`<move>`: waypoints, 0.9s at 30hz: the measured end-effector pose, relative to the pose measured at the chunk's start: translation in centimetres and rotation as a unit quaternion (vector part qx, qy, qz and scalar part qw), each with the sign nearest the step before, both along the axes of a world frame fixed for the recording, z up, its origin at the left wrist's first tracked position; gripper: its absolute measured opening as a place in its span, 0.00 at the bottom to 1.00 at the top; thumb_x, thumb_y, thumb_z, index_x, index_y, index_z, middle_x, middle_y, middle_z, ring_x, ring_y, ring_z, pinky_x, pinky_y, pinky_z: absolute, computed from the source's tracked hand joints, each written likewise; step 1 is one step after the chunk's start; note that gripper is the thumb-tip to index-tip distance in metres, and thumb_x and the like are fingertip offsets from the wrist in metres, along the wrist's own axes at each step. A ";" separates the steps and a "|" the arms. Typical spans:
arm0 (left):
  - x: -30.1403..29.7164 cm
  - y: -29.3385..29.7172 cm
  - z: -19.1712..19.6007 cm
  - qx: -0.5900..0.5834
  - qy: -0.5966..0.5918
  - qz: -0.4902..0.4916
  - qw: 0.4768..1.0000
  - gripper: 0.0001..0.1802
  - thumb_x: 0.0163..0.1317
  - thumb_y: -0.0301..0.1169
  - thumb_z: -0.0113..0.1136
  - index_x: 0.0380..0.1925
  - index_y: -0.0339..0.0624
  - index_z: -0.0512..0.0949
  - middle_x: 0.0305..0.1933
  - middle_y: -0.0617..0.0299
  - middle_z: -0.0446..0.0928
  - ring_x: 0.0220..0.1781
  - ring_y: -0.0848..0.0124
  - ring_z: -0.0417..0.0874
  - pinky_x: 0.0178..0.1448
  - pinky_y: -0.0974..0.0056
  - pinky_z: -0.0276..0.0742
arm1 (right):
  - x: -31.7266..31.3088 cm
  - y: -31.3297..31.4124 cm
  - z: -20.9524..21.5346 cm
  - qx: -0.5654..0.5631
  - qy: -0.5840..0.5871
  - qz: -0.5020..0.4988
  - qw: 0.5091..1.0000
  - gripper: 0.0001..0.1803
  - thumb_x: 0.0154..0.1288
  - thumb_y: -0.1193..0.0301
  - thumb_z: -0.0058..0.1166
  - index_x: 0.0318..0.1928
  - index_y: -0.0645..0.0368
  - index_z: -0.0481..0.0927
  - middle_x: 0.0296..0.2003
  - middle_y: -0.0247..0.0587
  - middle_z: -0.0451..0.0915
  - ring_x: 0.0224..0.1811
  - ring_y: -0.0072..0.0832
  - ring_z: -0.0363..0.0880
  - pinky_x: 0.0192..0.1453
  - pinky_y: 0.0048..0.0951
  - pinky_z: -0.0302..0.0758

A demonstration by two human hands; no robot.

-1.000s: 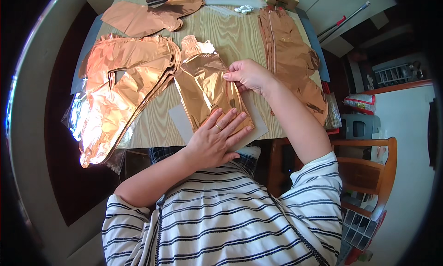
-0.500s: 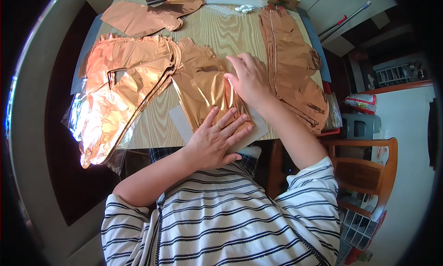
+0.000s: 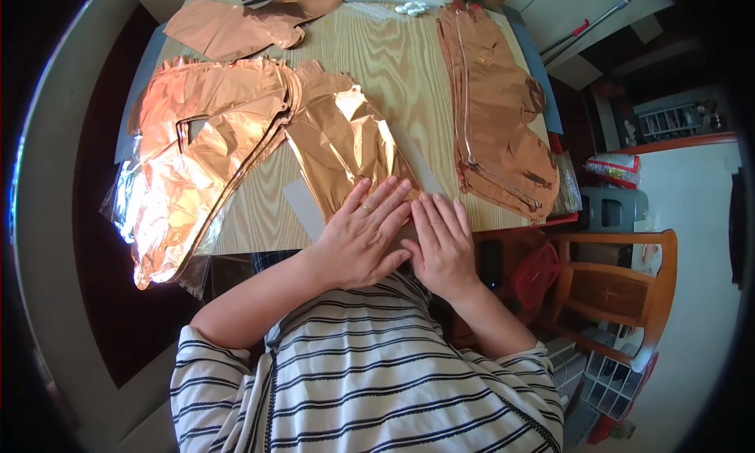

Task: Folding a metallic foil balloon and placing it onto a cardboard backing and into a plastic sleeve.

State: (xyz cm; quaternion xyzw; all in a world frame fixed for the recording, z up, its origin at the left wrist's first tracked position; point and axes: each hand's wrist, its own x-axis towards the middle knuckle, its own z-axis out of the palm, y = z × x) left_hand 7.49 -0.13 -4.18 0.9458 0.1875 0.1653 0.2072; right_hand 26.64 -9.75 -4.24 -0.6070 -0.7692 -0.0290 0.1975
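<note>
Two hands, left hand (image 3: 358, 237) and right hand (image 3: 443, 241), fingers spread, flatten one foil balloon (image 3: 346, 150) (copper).

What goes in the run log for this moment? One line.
left hand: flat on copper foil sheet | right hand: flat beside it | wooden table

Copper foil sheet (image 3: 346, 150) — pale wood-grain table (image 3: 401, 68) — striped shirt (image 3: 377, 374).

Both hands lie flat, palms down, fingers spread; left hand (image 3: 363, 233) just beside right hand (image 3: 443, 241)
</note>
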 end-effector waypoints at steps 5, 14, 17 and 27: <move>0.1 1.7 2.4 -0.006 0.060 -0.009 0.998 0.34 0.70 0.48 0.53 0.68 0.34 0.70 0.75 0.41 0.67 0.77 0.45 0.65 0.77 0.43 0.59 | -0.7 -1.0 -0.7 -0.067 -0.027 -0.029 0.997 0.41 0.68 0.49 0.58 0.71 0.66 0.68 0.73 0.64 0.62 0.76 0.62 0.59 0.78 0.66 0.52; 1.1 6.3 0.4 0.068 0.081 -0.094 0.990 0.40 0.74 0.57 0.45 0.76 0.42 0.61 0.81 0.50 0.59 0.84 0.52 0.54 0.85 0.45 0.44 | -0.9 -1.7 -0.7 -0.125 -0.040 -0.009 0.991 0.49 0.61 0.44 0.63 0.79 0.43 0.59 0.76 0.73 0.49 0.79 0.67 0.47 0.80 0.65 0.45; 0.4 8.8 -0.4 0.130 0.099 -0.019 0.986 0.40 0.75 0.59 0.40 0.79 0.48 0.58 0.83 0.52 0.55 0.85 0.53 0.52 0.86 0.45 0.40 | -0.8 -1.7 -0.5 -0.131 -0.031 -0.007 0.991 0.48 0.61 0.45 0.64 0.79 0.39 0.60 0.77 0.71 0.48 0.79 0.67 0.46 0.80 0.66 0.45; -1.9 15.1 -1.3 0.220 0.091 0.143 0.961 0.38 0.72 0.56 0.49 0.74 0.44 0.66 0.80 0.51 0.61 0.83 0.51 0.55 0.83 0.44 0.47 | -0.9 -1.6 0.0 -0.135 -0.028 -0.005 0.990 0.50 0.58 0.46 0.67 0.79 0.37 0.60 0.77 0.71 0.48 0.78 0.69 0.47 0.80 0.66 0.46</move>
